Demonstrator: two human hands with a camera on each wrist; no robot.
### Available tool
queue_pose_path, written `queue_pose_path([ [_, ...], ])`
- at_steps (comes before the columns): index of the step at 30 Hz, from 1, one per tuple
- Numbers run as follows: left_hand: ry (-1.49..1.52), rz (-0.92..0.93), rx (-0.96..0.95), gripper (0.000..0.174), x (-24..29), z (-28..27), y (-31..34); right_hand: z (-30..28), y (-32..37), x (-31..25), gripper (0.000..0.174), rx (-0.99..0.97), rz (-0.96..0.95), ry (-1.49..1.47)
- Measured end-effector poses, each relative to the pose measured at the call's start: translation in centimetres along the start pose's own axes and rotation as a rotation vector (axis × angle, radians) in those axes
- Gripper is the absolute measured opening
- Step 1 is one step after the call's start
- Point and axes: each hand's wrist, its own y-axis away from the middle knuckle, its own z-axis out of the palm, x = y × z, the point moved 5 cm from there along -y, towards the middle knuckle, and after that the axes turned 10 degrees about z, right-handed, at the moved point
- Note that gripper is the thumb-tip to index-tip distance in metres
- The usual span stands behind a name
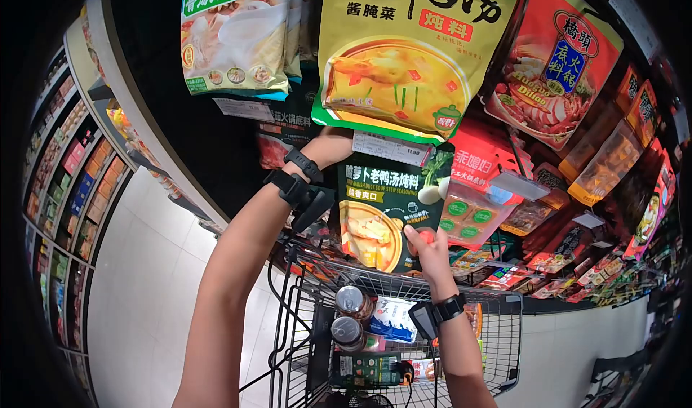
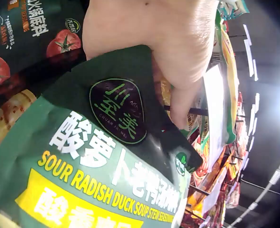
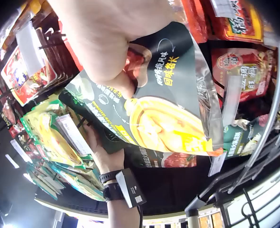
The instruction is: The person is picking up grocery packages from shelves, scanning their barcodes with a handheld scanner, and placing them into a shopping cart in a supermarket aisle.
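A dark green soup seasoning packet (image 1: 371, 217) with a picture of a stew bowl hangs upright between the two hands. My left hand (image 1: 328, 148) grips its top edge, the fingertips hidden behind a price tag and the packet; in the left wrist view the hand (image 2: 149, 35) covers the top of the packet (image 2: 83, 166). My right hand (image 1: 432, 256) pinches the lower right edge, thumb on the printed front. In the right wrist view, the right hand (image 3: 106, 38) lies over the packet (image 3: 168, 95), while the left hand (image 3: 99, 152) is at its other end.
Above hangs a large yellow packet (image 1: 411, 62), a white and teal one (image 1: 234, 40) to its left and a red one (image 1: 551, 62) to its right. Below stands a wire cart (image 1: 515, 336) holding cans (image 1: 349, 301) and several packets. More shelves line the far left.
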Motion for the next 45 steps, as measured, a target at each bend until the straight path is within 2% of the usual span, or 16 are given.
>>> queue_pose_path([
  [3,-0.413,-0.111,-0.144,0.04,-1.7,0.1,0.6,0.7,-1.1,-1.1,0.012,0.059,-0.093,-0.108],
  [5,-0.372,-0.521,-0.101,0.043,-0.7,-0.3,2.0,0.3,-2.8,-0.4,0.011,0.093,-0.11,-0.08],
  [6,-0.73,-0.364,-0.312,0.046,0.0,-0.1,2.1,0.4,-3.6,-0.4,0.011,0.187,-0.157,-0.077],
  [7,-0.73,-0.365,-0.316,0.046,0.3,0.0,2.6,0.5,-4.3,-0.5,0.011,0.189,-0.154,-0.079],
  [9,-0.38,-0.426,0.107,0.034,1.2,-0.9,4.1,0.5,-5.6,-0.2,0.014,0.233,-0.143,0.027],
  [10,-0.41,-0.148,0.06,0.042,0.2,-0.8,4.3,0.3,-6.7,0.5,0.02,0.263,-0.155,0.109],
  [13,-0.271,0.114,0.175,0.052,1.2,0.1,8.1,0.4,-9.1,1.8,0.034,0.356,-0.19,0.281],
  [19,-0.015,-0.274,-0.102,0.026,6.7,-1.4,16.4,1.7,-12.0,2.5,0.042,0.504,-0.176,0.32],
  [20,-0.018,-0.348,-0.084,0.02,7.8,-1.8,18.1,2.1,-12.2,2.5,0.026,0.511,-0.221,0.326],
  [29,-0.247,-0.7,-0.134,0.03,17.7,0.5,34.1,4.0,-5.3,5.7,0.059,0.104,0.132,0.224],
  [31,-0.349,-0.699,-0.169,0.034,18.9,1.8,36.0,3.7,-1.9,8.7,0.053,0.072,0.007,0.185],
  [33,-0.425,-0.683,-0.222,0.034,19.6,2.8,36.6,2.7,3.0,10.6,0.042,-0.092,0.153,0.026],
  [35,-0.447,-0.68,-0.256,0.033,19.7,3.1,37.1,1.2,7.3,11.8,0.024,-0.051,-0.118,0.171],
  [39,-0.449,-0.633,-0.266,0.031,19.2,3.3,37.3,-5.0,12.2,22.0,0.009,0.055,0.159,0.531],
  [43,-0.392,-0.697,-0.147,0.022,19.0,3.5,36.7,-7.7,15.7,34.7,0.051,-0.321,0.466,1.27],
  [45,-0.405,-0.748,-0.117,0.019,19.5,3.6,36.4,-7.5,16.5,37.4,0.066,-0.389,0.334,1.442],
])
